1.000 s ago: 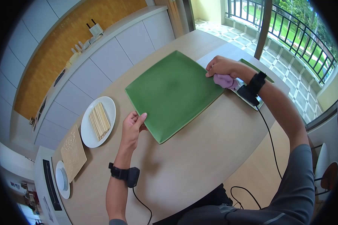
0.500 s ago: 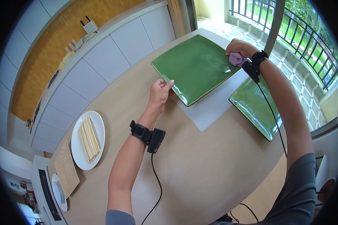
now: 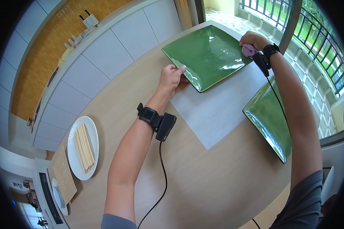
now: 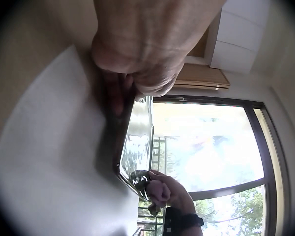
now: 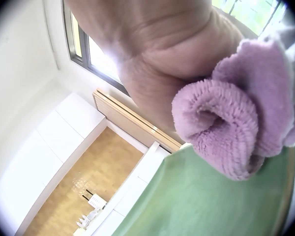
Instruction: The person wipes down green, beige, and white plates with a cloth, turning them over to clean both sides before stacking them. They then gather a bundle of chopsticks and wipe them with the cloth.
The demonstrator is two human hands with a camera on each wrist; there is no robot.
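Observation:
A square, glossy green plate (image 3: 208, 57) is held over the far part of the table. My left hand (image 3: 171, 78) grips its near left edge, thumb on top and fingers underneath. At the right edge, my right hand (image 3: 254, 40) holds the plate together with a bunched purple cloth (image 5: 216, 128). The left wrist view shows the plate edge-on, low over a pale rectangular sheet (image 3: 218, 118), which it partly covers in the head view. A second green plate (image 3: 269, 118) lies to the right, partly hidden by my right forearm.
On the left of the table (image 3: 202, 183) stand a white oval plate (image 3: 94, 147) of thin pale sticks, a beige board (image 3: 64, 171) and a small stack of white dishes (image 3: 58, 196). Cables hang from both wrists. White cabinets (image 3: 99, 65) run behind, and a balcony railing (image 3: 323, 45) is at right.
Both hands have carried the green plate away from me and to the right, over the pale sheet. The second green plate and the sheet have come into fuller view.

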